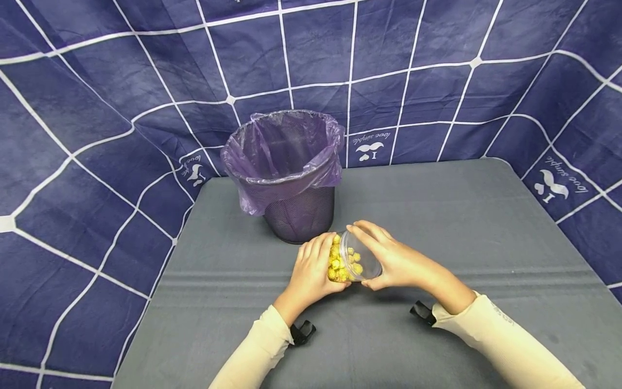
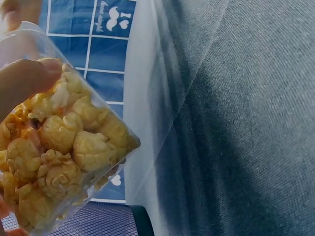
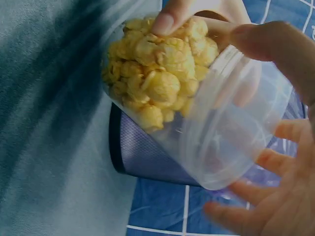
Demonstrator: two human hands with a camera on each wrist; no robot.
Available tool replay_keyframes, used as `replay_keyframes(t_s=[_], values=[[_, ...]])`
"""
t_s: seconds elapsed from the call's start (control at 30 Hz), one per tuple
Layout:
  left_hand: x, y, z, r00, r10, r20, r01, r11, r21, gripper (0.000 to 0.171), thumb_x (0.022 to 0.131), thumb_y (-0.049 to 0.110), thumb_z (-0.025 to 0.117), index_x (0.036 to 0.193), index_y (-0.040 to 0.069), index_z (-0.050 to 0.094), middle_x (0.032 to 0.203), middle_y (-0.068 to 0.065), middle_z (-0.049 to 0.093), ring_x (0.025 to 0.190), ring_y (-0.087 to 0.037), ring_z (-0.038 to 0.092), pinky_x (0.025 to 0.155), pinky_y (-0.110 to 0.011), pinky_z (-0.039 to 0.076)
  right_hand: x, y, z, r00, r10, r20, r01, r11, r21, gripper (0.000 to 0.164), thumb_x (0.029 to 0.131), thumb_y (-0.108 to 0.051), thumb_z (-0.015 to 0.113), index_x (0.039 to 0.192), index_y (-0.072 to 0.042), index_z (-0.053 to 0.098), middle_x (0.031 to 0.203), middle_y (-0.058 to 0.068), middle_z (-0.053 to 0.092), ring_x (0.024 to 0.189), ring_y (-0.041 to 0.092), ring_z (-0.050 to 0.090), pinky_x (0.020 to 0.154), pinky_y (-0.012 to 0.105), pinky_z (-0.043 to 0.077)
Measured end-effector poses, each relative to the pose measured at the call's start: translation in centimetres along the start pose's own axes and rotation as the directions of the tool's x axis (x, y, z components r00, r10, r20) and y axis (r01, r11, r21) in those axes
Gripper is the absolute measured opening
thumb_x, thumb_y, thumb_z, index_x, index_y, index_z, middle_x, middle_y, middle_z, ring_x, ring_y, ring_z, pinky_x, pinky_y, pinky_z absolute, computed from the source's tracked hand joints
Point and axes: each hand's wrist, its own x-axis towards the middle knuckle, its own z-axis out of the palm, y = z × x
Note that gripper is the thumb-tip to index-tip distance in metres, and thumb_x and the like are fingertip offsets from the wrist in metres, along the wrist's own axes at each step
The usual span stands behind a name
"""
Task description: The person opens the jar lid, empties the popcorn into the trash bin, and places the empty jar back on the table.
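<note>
A clear plastic jar of yellow popcorn is tilted on its side between the two hands in the head view. My left hand grips the jar's body, its thumb across the near side. The right hand curls thumb and fingers round the clear lid at the jar's right end. In the left wrist view the popcorn shows through the clear wall. Seen from the right wrist, the right thumb lies along the side of the lid, with the fingers spread round its opposite side.
Just beyond the hands stands a black mesh trash bin lined with a purple plastic bag. A grey cloth covers the table. Blue curtains with white grid lines surround it at the back and sides.
</note>
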Motion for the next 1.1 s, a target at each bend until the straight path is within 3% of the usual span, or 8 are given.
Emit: replay_keyframes(t_s=[0.1,0.2,0.33,0.47,0.67,0.87,0.97,1.1], values=[[0.0,-0.1,0.0,1.000,-0.005,0.003,0.005,1.000,0.010,0.101,0.046,0.047,0.080,0.127,0.003,0.039,0.121,-0.010,0.045,0.111,-0.023,0.043,0.087,-0.039,0.035,-0.1,-0.2,-0.2,0.997,0.063,0.036,-0.064,0.998,0.012,0.105,0.060,-0.039,0.078,0.143,-0.011,0.019,0.141,0.013,0.023,0.126,0.031,0.025,0.097,0.047,0.030],[0.1,-0.2,0.0,1.000,-0.015,0.009,0.015,1.000,0.014,0.100,0.046,0.047,0.080,0.127,0.003,0.039,0.122,-0.010,0.045,0.111,-0.023,0.042,0.087,-0.039,0.034,-0.1,-0.8,-0.3,0.982,0.188,0.033,-0.189,0.982,0.007,0.107,0.066,-0.053,0.071,0.144,-0.011,0.012,0.144,0.015,0.019,0.128,0.035,0.023,0.098,0.049,0.027],[0.2,-0.2,-0.1,1.000,-0.013,0.012,0.013,1.000,0.014,0.100,0.047,0.047,0.079,0.127,0.003,0.039,0.122,-0.010,0.044,0.112,-0.023,0.042,0.087,-0.039,0.034,0.1,-1.7,-0.1,0.938,0.346,-0.010,-0.346,0.938,-0.003,0.103,0.071,-0.064,0.058,0.144,-0.010,0.011,0.140,0.019,0.027,0.119,0.039,0.038,0.091,0.051,0.035],[0.2,-0.1,-0.1,1.000,-0.008,0.013,0.008,1.000,0.007,0.100,0.047,0.047,0.080,0.127,0.003,0.039,0.122,-0.010,0.044,0.112,-0.023,0.042,0.087,-0.039,0.034,0.4,-2.1,0.1,0.918,0.394,-0.054,-0.395,0.919,-0.012,0.096,0.070,-0.064,0.060,0.142,-0.011,0.023,0.131,0.017,0.041,0.105,0.037,0.051,0.082,0.050,0.043],[0.3,-0.1,-0.3,1.000,-0.010,0.021,0.010,1.000,0.022,0.101,0.046,0.046,0.081,0.127,0.003,0.039,0.122,-0.010,0.044,0.112,-0.023,0.041,0.087,-0.039,0.033,0.5,-1.6,0.3,0.944,0.323,-0.072,-0.325,0.946,-0.010,0.090,0.067,-0.057,0.067,0.138,-0.012,0.032,0.128,0.013,0.042,0.107,0.031,0.050,0.083,0.047,0.043],[0.1,-0.2,-0.2,0.999,-0.002,0.041,0.001,1.000,0.025,0.100,0.046,0.046,0.080,0.127,0.004,0.039,0.122,-0.010,0.044,0.112,-0.024,0.042,0.086,-0.039,0.034,0.5,-0.5,0.0,0.992,0.125,-0.016,-0.125,0.992,0.005,0.089,0.064,-0.045,0.074,0.136,-0.012,0.033,0.131,0.010,0.038,0.116,0.027,0.041,0.091,0.044,0.037],[0.0,-0.3,-0.2,0.998,-0.003,0.059,0.001,0.999,0.037,0.100,0.047,0.047,0.080,0.128,0.003,0.039,0.122,-0.011,0.044,0.111,-0.024,0.042,0.086,-0.040,0.034,0.4,-0.1,-0.1,0.998,0.048,0.037,-0.049,0.998,0.031,0.091,0.062,-0.038,0.077,0.137,-0.011,0.032,0.138,0.008,0.032,0.124,0.025,0.032,0.096,0.045,0.031],[0.0,-0.4,-0.2,0.997,-0.013,0.071,0.010,0.999,0.047,0.099,0.048,0.047,0.079,0.128,0.004,0.039,0.122,-0.011,0.043,0.112,-0.024,0.041,0.086,-0.039,0.033,0.4,-0.1,-0.1,0.996,0.062,0.068,-0.066,0.996,0.057,0.101,0.064,-0.038,0.077,0.142,-0.011,0.020,0.143,0.008,0.024,0.130,0.024,0.023,0.101,0.044,0.025]])
